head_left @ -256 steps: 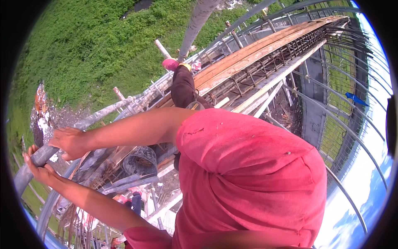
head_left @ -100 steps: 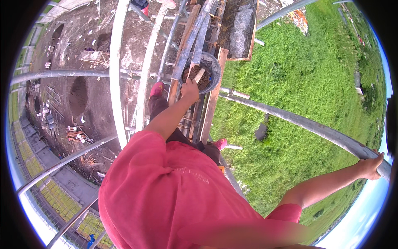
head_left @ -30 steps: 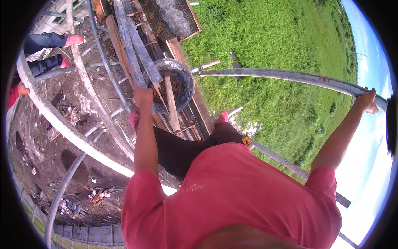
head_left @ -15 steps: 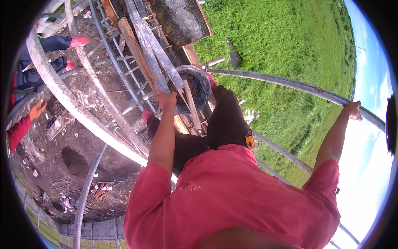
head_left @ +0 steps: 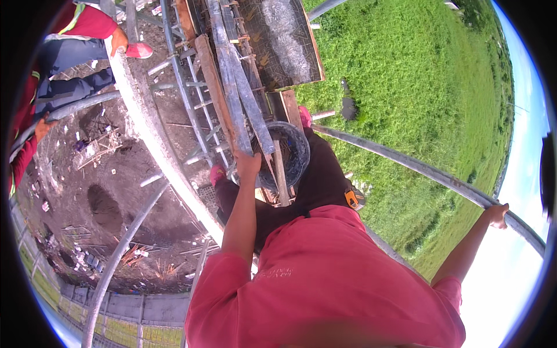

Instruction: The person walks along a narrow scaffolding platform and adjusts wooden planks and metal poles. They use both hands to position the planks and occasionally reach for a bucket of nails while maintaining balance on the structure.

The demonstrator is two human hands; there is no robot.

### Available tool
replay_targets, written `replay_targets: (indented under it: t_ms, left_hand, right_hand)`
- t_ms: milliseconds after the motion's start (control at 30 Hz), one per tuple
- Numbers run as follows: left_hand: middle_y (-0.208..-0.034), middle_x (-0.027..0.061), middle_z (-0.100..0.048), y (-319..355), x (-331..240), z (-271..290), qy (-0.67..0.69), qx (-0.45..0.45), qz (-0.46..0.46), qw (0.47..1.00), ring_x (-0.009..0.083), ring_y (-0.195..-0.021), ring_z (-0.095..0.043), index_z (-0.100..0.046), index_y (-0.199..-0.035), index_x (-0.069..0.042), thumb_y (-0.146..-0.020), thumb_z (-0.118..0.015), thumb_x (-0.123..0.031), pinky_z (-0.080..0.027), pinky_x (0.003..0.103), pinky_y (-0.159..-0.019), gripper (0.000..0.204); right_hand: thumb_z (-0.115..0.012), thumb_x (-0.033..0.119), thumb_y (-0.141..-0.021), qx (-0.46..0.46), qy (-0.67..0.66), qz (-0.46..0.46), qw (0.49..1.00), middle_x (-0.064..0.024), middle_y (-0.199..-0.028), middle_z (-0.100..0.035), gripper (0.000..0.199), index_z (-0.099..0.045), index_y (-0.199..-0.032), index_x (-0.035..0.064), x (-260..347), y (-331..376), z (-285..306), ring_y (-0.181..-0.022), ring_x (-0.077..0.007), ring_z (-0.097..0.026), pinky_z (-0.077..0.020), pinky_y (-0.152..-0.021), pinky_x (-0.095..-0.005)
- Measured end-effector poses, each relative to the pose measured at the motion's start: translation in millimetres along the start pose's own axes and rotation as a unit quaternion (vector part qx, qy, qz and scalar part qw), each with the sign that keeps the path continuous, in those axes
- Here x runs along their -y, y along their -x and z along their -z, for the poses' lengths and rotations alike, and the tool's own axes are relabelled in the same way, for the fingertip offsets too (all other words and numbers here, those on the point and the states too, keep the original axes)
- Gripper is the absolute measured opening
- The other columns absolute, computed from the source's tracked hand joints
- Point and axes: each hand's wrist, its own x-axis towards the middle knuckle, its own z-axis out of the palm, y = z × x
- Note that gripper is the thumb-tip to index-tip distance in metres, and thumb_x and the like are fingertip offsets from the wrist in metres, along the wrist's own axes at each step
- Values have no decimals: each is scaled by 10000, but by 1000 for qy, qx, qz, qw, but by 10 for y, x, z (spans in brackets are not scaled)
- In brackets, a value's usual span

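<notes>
My left hand (head_left: 248, 165) is closed around the near end of a long grey plank (head_left: 230, 87), smeared with what looks like cement. A second grey plank (head_left: 253, 103) lies at a slant beside it, its end over a black bucket (head_left: 300, 152). A stick (head_left: 280, 174) stands across the bucket's opening; what the bucket holds is hard to make out. Far to the right, my right hand (head_left: 497, 216) is wrapped round a grey metal scaffold pipe (head_left: 406, 158). An orange tape measure (head_left: 353, 199) hangs at my waist.
Off to the left stands a co-worker, one hand (head_left: 119, 40) on a pale pipe (head_left: 152, 136) and the other (head_left: 43, 126) on a scaffold tube. A metal ladder-like frame (head_left: 184, 75) runs beside the planks. Debris-strewn ground (head_left: 104, 243) lies far below; grass (head_left: 394, 75) spreads to the right.
The whole view has shifted, moving the planks and bucket rightward and down in it. The co-worker's hand now rests on the pale pipe. Both my hands keep their hold.
</notes>
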Motion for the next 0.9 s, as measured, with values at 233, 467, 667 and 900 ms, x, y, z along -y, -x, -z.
replay_targets:
  t_ms: [233, 467, 667, 900]
  left_hand:
    - [-1460, 348, -421, 43, -384, 171, -79, -108, -54, 990, 495, -1334, -457, -335, -1467, 107, -763, -764, -494, -389, 520, -1125, 1020]
    - [-1606, 292, -266, -701, -1512, 143, -131, -182, -52, 973, 467, -1458, -326, -132, -1608, 2, -719, -829, -600, -283, 545, -1202, 1280]
    - [-1550, 233, -318, -927, -1750, 66, -190, -170, 15, 967, 457, -1391, -389, -92, -1636, -99, -671, -894, -498, -332, 531, -1179, 1316]
    - [-1392, 271, -389, -1016, -1427, 369, -76, -237, -129, 960, 477, -1241, -481, -160, -1621, -84, -672, -833, -258, -436, 530, -1071, 1176]
  right_hand:
    - [-868, 351, -777, 69, -21, -11, 997, -238, -873, -732, 995, -245, -1360, -160, -106, 28, 217, -725, -294, -702, -574, -567, -374]
    - [-830, 285, -852, 129, -32, -29, 991, -230, -927, -755, 656, -427, -1193, -104, -430, -277, 340, -851, -257, -736, -613, -742, -348]
    - [-690, 416, -963, 101, 59, -16, 993, 10, -998, -789, 438, -725, -1149, 21, -507, -194, 429, -981, -94, -656, -539, -860, -228]
    - [-637, 257, -997, 128, -112, -49, 984, -247, -1068, -732, 475, -561, -1247, -140, -319, -104, 467, -1075, -333, -699, -587, -920, -468]
